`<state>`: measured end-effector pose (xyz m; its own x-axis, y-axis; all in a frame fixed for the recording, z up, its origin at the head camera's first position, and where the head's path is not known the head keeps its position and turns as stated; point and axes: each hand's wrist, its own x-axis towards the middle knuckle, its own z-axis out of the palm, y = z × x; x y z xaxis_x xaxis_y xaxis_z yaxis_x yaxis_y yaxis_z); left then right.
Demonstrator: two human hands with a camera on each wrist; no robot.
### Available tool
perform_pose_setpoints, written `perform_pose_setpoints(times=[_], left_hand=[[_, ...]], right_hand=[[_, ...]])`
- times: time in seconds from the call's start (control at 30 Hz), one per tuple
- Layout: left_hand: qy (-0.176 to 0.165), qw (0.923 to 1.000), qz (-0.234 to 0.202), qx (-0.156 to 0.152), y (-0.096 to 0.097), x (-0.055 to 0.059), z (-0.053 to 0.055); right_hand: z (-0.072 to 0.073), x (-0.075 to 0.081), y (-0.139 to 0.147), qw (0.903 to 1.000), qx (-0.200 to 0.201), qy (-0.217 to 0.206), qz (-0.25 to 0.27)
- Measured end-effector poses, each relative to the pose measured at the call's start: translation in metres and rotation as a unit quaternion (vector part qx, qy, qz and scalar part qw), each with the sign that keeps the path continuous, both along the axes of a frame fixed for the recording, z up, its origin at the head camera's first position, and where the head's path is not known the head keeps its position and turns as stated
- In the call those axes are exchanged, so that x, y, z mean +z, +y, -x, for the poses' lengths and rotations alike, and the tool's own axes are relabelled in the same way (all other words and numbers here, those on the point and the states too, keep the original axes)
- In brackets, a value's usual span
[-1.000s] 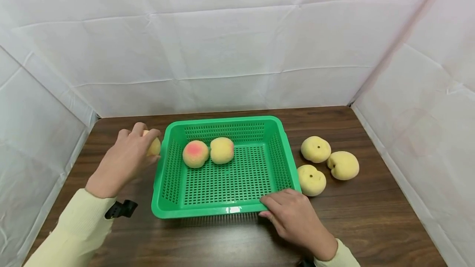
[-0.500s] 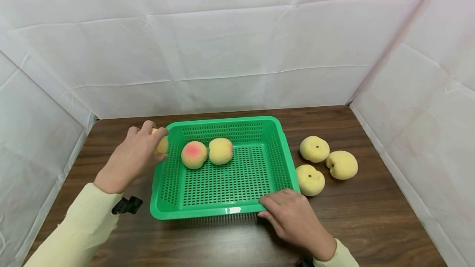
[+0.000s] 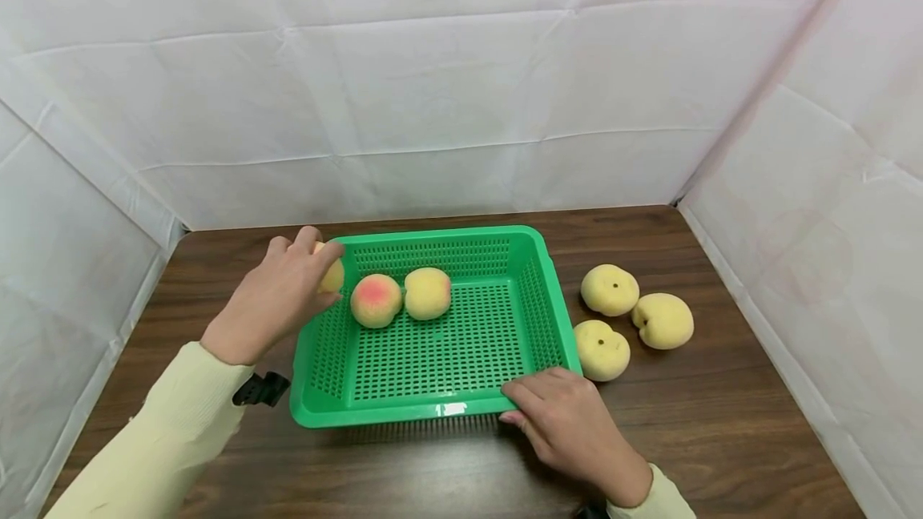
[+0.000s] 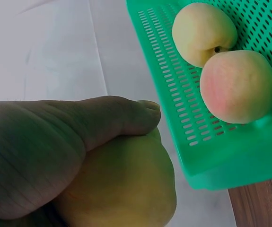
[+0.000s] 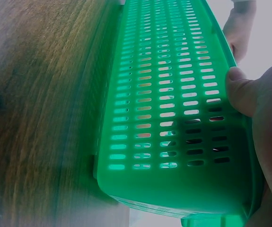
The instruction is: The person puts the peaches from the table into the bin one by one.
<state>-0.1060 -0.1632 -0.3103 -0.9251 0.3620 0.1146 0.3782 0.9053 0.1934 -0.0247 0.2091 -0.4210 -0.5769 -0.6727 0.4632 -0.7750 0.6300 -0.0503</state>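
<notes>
My left hand (image 3: 277, 287) grips a yellow peach (image 3: 332, 276) at the left rim of a green plastic basket (image 3: 447, 408). In the left wrist view the thumb lies across the held peach (image 4: 126, 184), with the basket wall just beyond. Inside the basket, toward its left side, sit a pink-topped peach (image 3: 376, 301) and a yellower peach (image 3: 428, 294), side by side. At the basket's near right corner my right hand (image 3: 570, 423) holds the rim; the right wrist view shows its thumb (image 5: 242, 90) against the outer slotted wall.
Three yellow peaches lie on the wooden table (image 3: 721, 415) right of the basket: a back one (image 3: 610, 290), a right one (image 3: 663, 321) and a front one (image 3: 602, 351) close against the basket wall. White sheeting (image 3: 433, 86) encloses the table at the back and both sides.
My left hand has carried its peach rightward, from beside the basket to its left rim. The right hand keeps its hold on the corner, and the other peaches stay put.
</notes>
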Motion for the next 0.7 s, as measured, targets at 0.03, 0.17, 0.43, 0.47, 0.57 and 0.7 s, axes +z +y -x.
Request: perform_pose_setpoints(times=[0.03, 0.17, 0.43, 0.47, 0.57, 0.7], left_hand=[[-0.003, 1.0, -0.001, 0.0, 0.002, 0.0, 0.001], [-0.008, 1.0, -0.005, -0.003, 0.008, 0.0, 0.004], [-0.001, 0.9998, -0.009, -0.02, 0.016, 0.0, 0.01], [-0.002, 0.9997, -0.01, -0.023, 0.017, 0.0, 0.01], [-0.004, 0.9995, -0.012, -0.03, 0.021, 0.001, 0.013], [-0.007, 0.9991, -0.016, -0.039, 0.026, 0.001, 0.016]], right_hand=[[0.0, 0.0, 0.0, 1.0, 0.0, 0.0, 0.001], [0.0, 0.0, 0.0, 1.0, -0.001, -0.003, 0.003], [0.0, 0.0, 0.0, 1.0, -0.002, -0.006, -0.001], [0.0, 0.0, 0.0, 0.9999, -0.003, -0.009, -0.003], [0.0, 0.0, 0.0, 1.0, -0.002, -0.007, -0.002], [0.001, -0.001, 0.0, 1.0, 0.001, -0.001, 0.001]])
